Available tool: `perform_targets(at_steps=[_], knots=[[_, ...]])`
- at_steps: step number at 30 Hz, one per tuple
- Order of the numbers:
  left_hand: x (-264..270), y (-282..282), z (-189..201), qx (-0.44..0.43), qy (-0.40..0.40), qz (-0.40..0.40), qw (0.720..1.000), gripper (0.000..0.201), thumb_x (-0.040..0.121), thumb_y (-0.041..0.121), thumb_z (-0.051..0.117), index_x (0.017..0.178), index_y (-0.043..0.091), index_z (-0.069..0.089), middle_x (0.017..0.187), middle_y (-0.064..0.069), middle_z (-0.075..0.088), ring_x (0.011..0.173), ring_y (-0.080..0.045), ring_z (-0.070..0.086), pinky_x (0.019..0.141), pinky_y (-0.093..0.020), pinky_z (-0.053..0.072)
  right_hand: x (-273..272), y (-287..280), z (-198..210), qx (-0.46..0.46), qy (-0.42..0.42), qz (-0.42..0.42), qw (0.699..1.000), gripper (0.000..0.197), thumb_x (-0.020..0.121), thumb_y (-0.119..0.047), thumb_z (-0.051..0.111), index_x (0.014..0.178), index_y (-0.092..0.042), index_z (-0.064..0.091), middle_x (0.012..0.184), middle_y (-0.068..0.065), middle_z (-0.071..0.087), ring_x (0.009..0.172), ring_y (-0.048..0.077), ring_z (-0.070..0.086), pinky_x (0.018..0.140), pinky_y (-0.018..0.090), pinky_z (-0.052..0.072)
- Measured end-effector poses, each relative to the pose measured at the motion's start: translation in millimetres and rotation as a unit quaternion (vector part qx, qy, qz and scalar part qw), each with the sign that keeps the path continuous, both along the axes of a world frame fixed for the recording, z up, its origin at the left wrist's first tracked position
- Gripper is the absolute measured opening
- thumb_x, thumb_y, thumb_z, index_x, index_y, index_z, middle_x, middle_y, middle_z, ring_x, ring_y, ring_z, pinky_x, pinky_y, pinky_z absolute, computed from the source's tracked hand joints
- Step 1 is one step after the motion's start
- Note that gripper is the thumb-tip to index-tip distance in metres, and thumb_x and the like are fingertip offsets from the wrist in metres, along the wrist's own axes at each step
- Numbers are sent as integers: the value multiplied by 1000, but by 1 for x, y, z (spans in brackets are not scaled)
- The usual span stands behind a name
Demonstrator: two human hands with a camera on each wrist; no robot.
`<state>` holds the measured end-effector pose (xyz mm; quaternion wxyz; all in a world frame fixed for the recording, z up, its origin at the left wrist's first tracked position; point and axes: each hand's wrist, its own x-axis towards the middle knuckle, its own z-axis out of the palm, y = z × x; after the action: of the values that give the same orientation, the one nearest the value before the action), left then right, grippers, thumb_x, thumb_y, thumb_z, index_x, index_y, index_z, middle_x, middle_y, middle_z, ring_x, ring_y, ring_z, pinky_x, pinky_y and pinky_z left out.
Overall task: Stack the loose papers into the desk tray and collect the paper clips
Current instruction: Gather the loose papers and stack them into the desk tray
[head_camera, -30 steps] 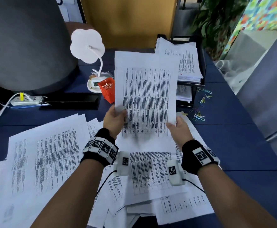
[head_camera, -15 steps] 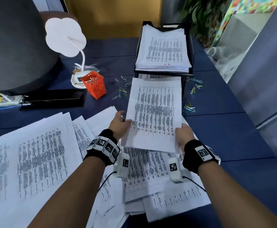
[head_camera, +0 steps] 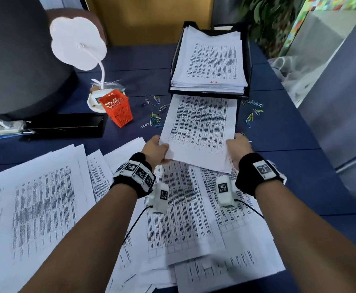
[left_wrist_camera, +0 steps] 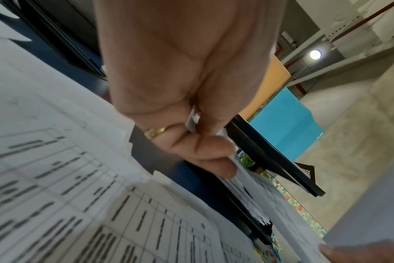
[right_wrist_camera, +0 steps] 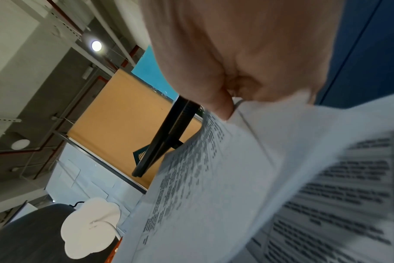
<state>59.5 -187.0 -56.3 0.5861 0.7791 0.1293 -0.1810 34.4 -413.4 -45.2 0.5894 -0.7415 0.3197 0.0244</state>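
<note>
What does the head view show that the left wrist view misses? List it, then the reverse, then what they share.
Only the head view: the orange mesh pen cup, the coloured paper clips scattered on the blue desk, the white flower-shaped lamp, and the full stack in the black desk tray's top tier.

Only the left wrist view: a gold ring on the left hand, and a round ceiling light.

Both: the left hand gripping the held printed sheets, with loose papers below.

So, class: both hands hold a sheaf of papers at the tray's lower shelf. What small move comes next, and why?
Probably slide the sheaf further forward into the lower shelf of the tray. Left hand and right hand grip its near corners, its far edge sits at the shelf mouth, and most of it hangs outside.
</note>
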Motion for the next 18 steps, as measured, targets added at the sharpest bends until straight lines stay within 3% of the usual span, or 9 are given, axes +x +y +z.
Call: perform_targets(at_steps=[3, 6, 9, 11, 13, 15, 16, 18], knots=[[14, -11, 4, -12, -15, 12, 1000, 22, 98, 7, 44, 119, 10, 49, 124, -14, 56, 90, -26, 59, 46, -22, 55, -6, -7, 10, 33, -2, 13, 999, 23, 93, 2, 36, 99, -12, 52, 72, 1, 53, 57, 17, 47, 40, 12, 37], [26, -20, 7, -15, -28, 24, 999, 24, 98, 5, 43, 121, 9, 48, 119, -12, 58, 90, -25, 60, 47, -21, 55, -9, -8, 7, 103, 39, 29, 994, 15, 95, -6, 42, 107, -13, 49, 85, 7, 62, 58, 20, 59, 49, 22, 44], [36, -30, 11, -28, -42, 33, 998, 22, 98, 6, 43, 120, 8, 47, 111, -10, 58, 81, -20, 60, 47, -19, 53, -1, -10, 0, 112, 45, 17, 992, 24, 93, 6, 39, 111, -5, 50, 88, 17, 62, 48, 18, 57, 40, 20, 39], [42, -33, 10, -49, -51, 49, 996, 23, 98, 7, 45, 120, 8, 46, 106, -8, 58, 80, -20, 61, 52, -19, 56, 9, -12, -1, 129, 30, -13, 991, 22, 93, 12, 34, 103, -1, 49, 95, 22, 56, 51, 18, 54, 37, 19, 40], [45, -32, 7, -71, -49, 49, 995, 28, 95, 6, 52, 123, 5, 45, 103, -8, 61, 76, -20, 61, 63, -25, 59, 21, -14, 2, 160, 15, -51, 986, 25, 93, 14, 33, 110, 3, 47, 101, 25, 51, 54, 19, 52, 37, 18, 42], [45, -29, 1, -36, -57, 8, 998, 43, 89, 7, 63, 127, 1, 44, 113, -12, 63, 91, -23, 64, 85, -38, 56, 35, -18, 2, 185, 4, -77, 980, 42, 93, 15, 33, 133, 2, 37, 102, 26, 53, 58, 20, 55, 36, 18, 44], [45, -26, -3, 5, -57, -24, 998, 51, 85, 10, 68, 130, 2, 43, 121, -12, 61, 102, -23, 61, 94, -40, 51, 43, -18, 2, 193, -1, -85, 978, 49, 93, 14, 33, 140, 1, 30, 97, 26, 56, 60, 20, 56, 37, 18, 44], [45, -20, -9, 121, -54, -112, 985, 65, 79, 23, 75, 133, 8, 42, 128, -7, 56, 115, -21, 54, 101, -34, 44, 55, -17, 7, 201, -15, -96, 975, 53, 93, 14, 33, 143, 0, 25, 80, 20, 54, 59, 17, 55, 41, 19, 44]])
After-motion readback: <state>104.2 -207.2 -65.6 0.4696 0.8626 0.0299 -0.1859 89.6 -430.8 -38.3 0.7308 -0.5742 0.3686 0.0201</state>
